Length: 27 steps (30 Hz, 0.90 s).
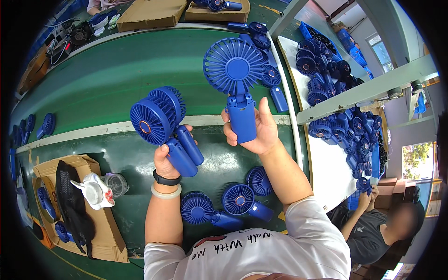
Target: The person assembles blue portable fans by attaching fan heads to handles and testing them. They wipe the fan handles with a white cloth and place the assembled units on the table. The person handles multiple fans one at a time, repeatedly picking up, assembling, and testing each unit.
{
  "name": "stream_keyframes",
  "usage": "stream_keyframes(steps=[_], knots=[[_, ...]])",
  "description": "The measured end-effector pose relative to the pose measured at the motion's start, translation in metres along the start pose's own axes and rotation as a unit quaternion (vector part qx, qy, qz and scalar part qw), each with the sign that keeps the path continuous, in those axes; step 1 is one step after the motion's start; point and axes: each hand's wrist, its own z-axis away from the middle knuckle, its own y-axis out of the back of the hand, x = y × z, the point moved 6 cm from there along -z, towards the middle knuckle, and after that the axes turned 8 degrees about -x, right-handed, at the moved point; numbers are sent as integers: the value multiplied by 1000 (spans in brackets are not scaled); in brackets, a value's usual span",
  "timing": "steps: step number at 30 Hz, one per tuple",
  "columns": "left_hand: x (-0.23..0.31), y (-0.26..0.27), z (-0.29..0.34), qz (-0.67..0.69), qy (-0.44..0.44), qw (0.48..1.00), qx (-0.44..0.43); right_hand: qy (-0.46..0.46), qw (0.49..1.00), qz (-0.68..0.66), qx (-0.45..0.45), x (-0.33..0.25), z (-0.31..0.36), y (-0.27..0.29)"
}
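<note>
Judging from how things lie, the handling is partway through, with three blue fans in the two hands and many others lying out of reach of either grip. The left hand (pixel 166 167) has its grip closed around a pair, the front fan (pixel 148 122) and the rear fan (pixel 175 102), their round heads overlapping and their handles side by side, tilted. The right hand (pixel 263 130) holds a single upright fan (pixel 240 84), fingers curled about the handle while the thumb stands apart from it; this fan is raised over the far edge of the dark green surface (pixel 116 147), its head above the green belt (pixel 140 56). None of the three is set down yet. Between the forearms, the left loose fan (pixel 197 207), the middle loose fan (pixel 239 199) and the right loose fan (pixel 259 181) lie on the surface, untouched. More remain beyond: a cluster of fans (pixel 270 75) at the belt's right end, a few fans (pixel 48 124) at its left, and a large pile of fans (pixel 359 130) on the white surface (pixel 322 163), where a co-worker (pixel 366 242) has hands at another fan (pixel 363 184). Whether the untouched ones are finished or waiting is not evident.
</note>
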Motion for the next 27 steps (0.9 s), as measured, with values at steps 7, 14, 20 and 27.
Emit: stream_keyframes(steps=[7,14,20,27], knots=[[-1,0,-1,3,-3,1000,-7,38,996,49,59,-12,2,13],[-1,-1,-1,16,-5,1000,-14,85,984,146,61,-41,5,8],[-3,-2,-3,11,-3,1000,-21,91,984,137,69,-48,7,6],[-2,-2,-3,8,-5,1000,-12,82,992,46,85,-43,7,12]])
